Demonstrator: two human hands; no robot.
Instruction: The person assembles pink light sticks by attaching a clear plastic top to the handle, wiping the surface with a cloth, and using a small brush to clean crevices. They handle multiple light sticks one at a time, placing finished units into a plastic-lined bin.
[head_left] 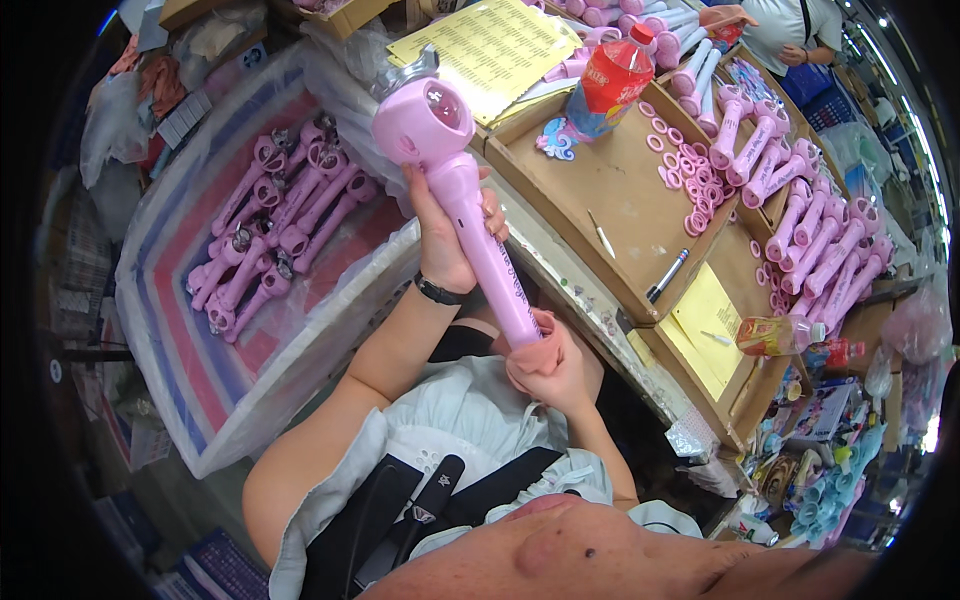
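Observation:
A pink toy wand (492, 272) with a bulky round head and a silver crown-like top slants across the middle of the head view. My left hand (442, 240), with a dark band on its wrist, is wrapped round the handle just below the head. Lower down, my right hand (560, 375) is closed on a salmon-pink cloth (535, 352), which covers the end of the handle. The cloth hides that end and part of my right fingers.
At left stands a plastic-lined striped bin (205, 440) holding several similar wands (290, 210). On the workbench are a cardboard tray (560, 215), pink rings (695, 180), a red-labelled bottle (610, 85), a pen (668, 275), yellow sheets (700, 330) and more wand parts (830, 235). Another person (797, 35) stands beyond.

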